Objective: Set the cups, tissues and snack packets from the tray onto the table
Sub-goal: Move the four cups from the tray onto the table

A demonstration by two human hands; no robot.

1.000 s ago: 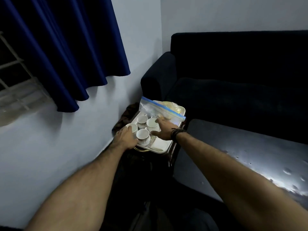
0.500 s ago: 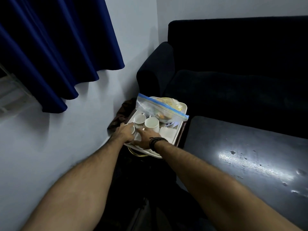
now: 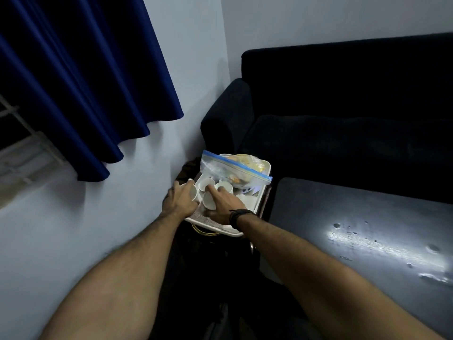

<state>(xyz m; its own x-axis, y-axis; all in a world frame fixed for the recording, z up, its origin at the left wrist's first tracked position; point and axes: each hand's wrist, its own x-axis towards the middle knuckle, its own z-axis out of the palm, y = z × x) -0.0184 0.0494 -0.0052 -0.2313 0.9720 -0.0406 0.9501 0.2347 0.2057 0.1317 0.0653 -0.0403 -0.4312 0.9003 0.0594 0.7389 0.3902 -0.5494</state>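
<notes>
A white tray (image 3: 217,228) sits on a small stand in the corner beside the sofa. It holds several white cups. My left hand (image 3: 180,201) is curled around the leftmost cup (image 3: 194,192) at the tray's left edge. My right hand (image 3: 224,204) grips a near cup (image 3: 208,201), which is tilted on its side. Two more cups (image 3: 204,186) (image 3: 225,186) stand upright behind them. A clear zip bag with a blue seal (image 3: 228,169) leans across the tray's far end, over a yellow snack packet (image 3: 247,160). White tissues (image 3: 246,199) lie at the tray's right side.
The dark glossy table (image 3: 355,229) lies to the right of the tray, with a few droplets on its top. A dark sofa (image 3: 331,123) stands behind both. A blue curtain (image 3: 85,82) hangs on the wall to the left.
My right hand has come off the zip bag and back to the near cup, which now tilts on its side. My left hand stays on the leftmost cup.
</notes>
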